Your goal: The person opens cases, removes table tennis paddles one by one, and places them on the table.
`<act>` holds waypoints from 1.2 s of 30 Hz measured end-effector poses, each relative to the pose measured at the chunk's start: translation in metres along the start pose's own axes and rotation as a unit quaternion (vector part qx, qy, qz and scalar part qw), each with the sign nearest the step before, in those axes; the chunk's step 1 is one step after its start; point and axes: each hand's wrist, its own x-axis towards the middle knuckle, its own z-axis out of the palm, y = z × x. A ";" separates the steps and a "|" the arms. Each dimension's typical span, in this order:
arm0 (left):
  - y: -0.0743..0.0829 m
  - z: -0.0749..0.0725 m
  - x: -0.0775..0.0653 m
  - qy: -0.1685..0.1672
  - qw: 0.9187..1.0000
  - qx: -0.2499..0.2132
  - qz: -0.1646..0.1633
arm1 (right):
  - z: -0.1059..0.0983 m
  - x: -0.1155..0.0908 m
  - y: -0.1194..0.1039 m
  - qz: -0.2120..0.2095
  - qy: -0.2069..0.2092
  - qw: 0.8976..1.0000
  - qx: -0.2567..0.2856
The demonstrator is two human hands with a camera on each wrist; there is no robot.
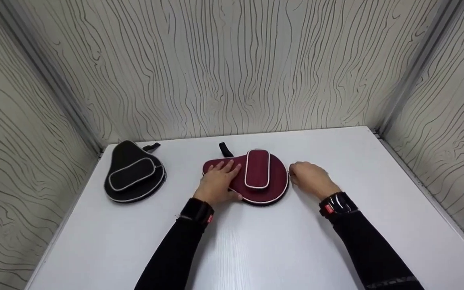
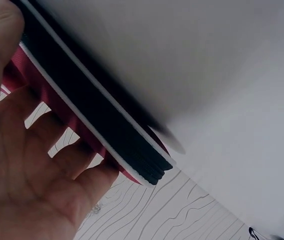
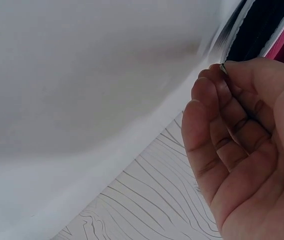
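A dark red table tennis paddle case (image 1: pixel 277 173) with white piping and a raised pocket lies flat on the white table, its narrow end to the left. My left hand (image 1: pixel 216 184) rests on that narrow end, fingers spread over the top and thumb at the near side. The left wrist view shows the case's dark side band (image 2: pixel 89 95) between thumb and fingers. At the round right end, my right hand (image 1: pixel 309 177) pinches the zipper pull (image 3: pixel 223 68) between thumb and index finger. Most of the pull is hidden by the fingertips.
A black paddle case (image 1: pixel 135 189) of the same shape lies at the left of the table (image 1: pixel 232 249), its strap (image 1: pixel 151 147) toward the back. A black strap (image 1: pixel 226 150) sticks out behind the red case. Wood-patterned panels (image 1: pixel 232 68) stand behind and at both sides.
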 end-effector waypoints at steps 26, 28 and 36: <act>0.004 0.006 -0.001 0.011 1.000 -0.012 -0.021 | -0.008 0.003 0.000 -0.013 -0.015 1.000 -0.003; 0.004 0.005 -0.001 0.011 1.000 -0.006 -0.019 | -0.007 0.003 0.001 -0.009 -0.017 1.000 0.002; 0.006 0.002 0.003 0.009 1.000 -0.004 -0.016 | -0.004 -0.001 0.004 0.007 -0.022 1.000 0.012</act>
